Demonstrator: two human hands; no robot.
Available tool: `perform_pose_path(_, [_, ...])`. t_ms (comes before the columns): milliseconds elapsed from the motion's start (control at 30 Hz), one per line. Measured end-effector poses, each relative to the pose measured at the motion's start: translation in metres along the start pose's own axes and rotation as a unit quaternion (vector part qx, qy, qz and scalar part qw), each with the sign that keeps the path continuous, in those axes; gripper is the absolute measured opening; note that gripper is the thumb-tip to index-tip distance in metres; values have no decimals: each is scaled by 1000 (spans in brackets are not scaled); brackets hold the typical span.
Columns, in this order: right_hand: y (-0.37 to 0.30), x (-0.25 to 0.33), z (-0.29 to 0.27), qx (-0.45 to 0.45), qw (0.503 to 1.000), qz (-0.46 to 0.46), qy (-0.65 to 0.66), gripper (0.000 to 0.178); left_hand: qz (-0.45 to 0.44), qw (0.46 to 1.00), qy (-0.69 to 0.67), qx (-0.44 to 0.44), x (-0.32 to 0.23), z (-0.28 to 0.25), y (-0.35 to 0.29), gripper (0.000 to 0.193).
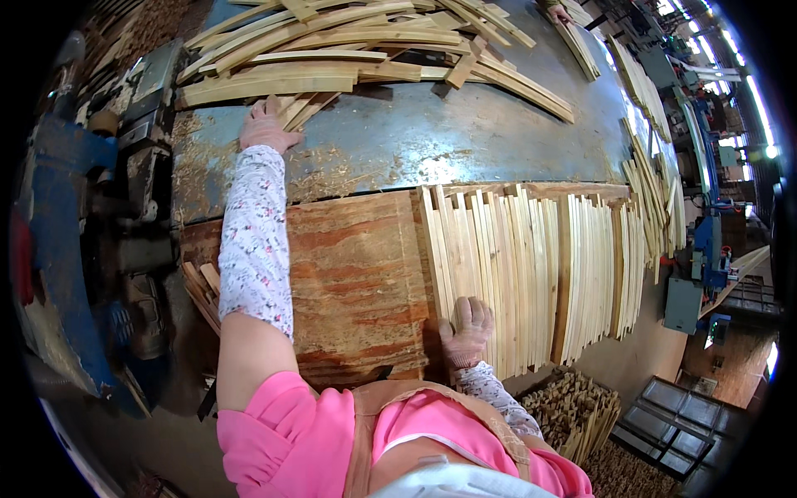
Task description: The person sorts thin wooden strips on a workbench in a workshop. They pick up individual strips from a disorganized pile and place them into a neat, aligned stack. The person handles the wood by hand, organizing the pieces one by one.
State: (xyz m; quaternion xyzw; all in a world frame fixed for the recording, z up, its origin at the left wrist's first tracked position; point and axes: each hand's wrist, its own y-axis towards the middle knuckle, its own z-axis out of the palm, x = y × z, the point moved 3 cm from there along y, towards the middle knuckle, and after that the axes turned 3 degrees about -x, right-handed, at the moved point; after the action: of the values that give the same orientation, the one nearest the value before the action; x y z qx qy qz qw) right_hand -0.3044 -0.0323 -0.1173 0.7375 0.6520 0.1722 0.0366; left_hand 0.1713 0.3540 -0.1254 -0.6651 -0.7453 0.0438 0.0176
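Note:
At the far left, my left hand, in a pale glove, is closed around the ends of short wooden strips. These poke out from under a loose pile of long pale strips on the metal table. Nearer to me, my right hand, also gloved, rests with fingers apart on the left part of a row of wooden strips. The row's strips lie side by side, pointing away from me. Floral sleeves cover both forearms.
A plywood board spans the space before me. Blue and dark machinery stands at the left. More strips lie at the right, and a bundle of wood pieces sits below. Another person's hand touches strips at the far side.

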Motion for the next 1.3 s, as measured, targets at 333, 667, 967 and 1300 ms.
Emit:
perform_pose_path(333, [1,0,-7,23,999,9,23,65,27,995,-38,86,-45,-3,-24,65])
perform_pose_path(667, [20,20,-28,31,995,43,84,55,44,821,-480,305,33,-41,-157,26])
perform_pose_path(967, [43,96,60,304,779,333,435,92,-93,417,-741,518,-70,68,-546,39])
perform_pose_path(1300, [-18,58,-6,122,992,41,17,64,-91,583,-759,275,-39,71,-519,24])
